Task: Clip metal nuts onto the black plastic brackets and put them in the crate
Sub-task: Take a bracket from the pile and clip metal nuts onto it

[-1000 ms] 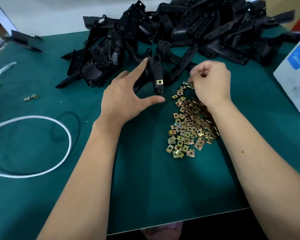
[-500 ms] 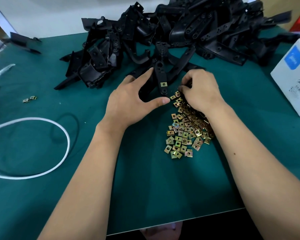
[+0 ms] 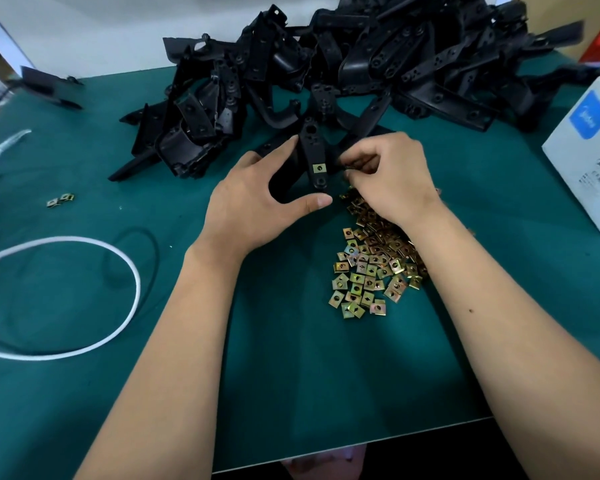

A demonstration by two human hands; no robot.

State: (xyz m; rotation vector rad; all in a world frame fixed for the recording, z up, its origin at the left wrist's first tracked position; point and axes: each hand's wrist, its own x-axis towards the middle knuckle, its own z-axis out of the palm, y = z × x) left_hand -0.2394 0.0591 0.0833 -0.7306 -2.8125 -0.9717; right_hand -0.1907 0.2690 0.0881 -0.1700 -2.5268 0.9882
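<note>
**Desk editor:** One nut already sits clipped on the black bracket. What is happening around it?

**Photographer:** A worker's left hand steadies that bracket on the green desk, index finger laid along its left edge and thumb hooked under its near end, so the fingers are curled round it. The right hand is just beside the bracket's right edge, fingers bunched together in a pinch. Something small and dark shows at the fingertips; whether it is a nut cannot be told from here.

**Desk editor:** And the supply?

**Photographer:** A loose heap of brass-coloured nuts lies on the desk under and just beyond the right wrist. The unworked bracket pile fills the far side of the desk. No crate is in view.

**Desk editor:** So which step is this?

**Photographer:** By my reading, the clipping step, midway through one bracket: one nut fitted, a second apparently being brought to the right-hand edge.

**Desk editor:** What does the next move ask for?

**Photographer:** Probably lining the nut's open side up with the bracket's edge and pushing it on until its hole sits over a bracket hole, while the left hand keeps the part from sliding. Only then would the bracket go to the crate.
</note>
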